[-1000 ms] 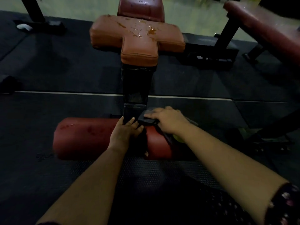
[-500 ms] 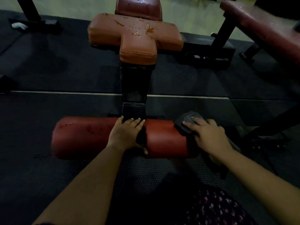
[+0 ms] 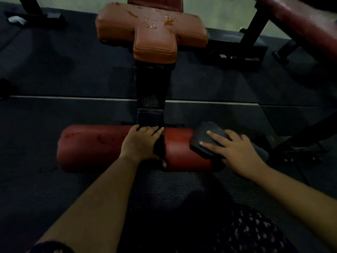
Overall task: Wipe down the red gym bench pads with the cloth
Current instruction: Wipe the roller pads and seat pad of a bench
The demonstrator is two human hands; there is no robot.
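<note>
**Wiping the roller pad.** Fingers of the right hand [image 3: 235,148] lie straight and spread, pressing a dark cloth [image 3: 209,127] flat onto the right half of the red roller pad [image 3: 180,150]. Nothing is gripped. The flat contact probably spreads pressure over the curved vinyl. The left hand [image 3: 144,141], at 9 o'clock from the cloth, rests with extended fingers across the roller's middle and its thumb on the near side, apparently steadying the roller against turning. The roller's right end lies under the cloth, so there is little travel toward 3 o'clock. Open room runs toward 9 o'clock, where the left half shows marks beyond the bracing hand. At 12 o'clock, past the black frame post [image 3: 151,84], the cross-shaped seat pad [image 3: 153,33] carries droplets and seems unwiped.
</note>
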